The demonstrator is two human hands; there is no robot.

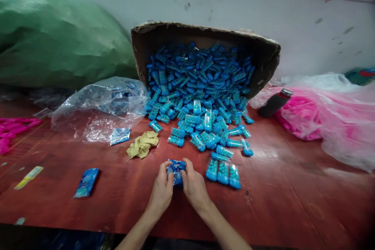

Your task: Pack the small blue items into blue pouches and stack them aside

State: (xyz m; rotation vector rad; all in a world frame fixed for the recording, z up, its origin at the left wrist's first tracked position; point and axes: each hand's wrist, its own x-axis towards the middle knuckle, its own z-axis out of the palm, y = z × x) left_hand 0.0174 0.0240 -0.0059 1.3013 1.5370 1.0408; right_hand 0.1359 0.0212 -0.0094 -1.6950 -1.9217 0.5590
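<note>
Hands [177,187] grip blue packet [176,172] (capsule pile [202,97] w/ box [205,35] behind).

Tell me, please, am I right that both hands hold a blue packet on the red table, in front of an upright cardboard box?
Not quite: the head view shows the cardboard box tipped on its side. Both hands, left and right, do hold a blue packet on the red table.

Two bare forearms show, slim and without sleeves up to the lower edge of the picture. The left hand [162,192] and the right hand [194,187] wear no gloves, rings, watch or bands on the parts in view. The fingers [164,170] are short-nailed as far as can be told, and the wrists are narrow.
</note>
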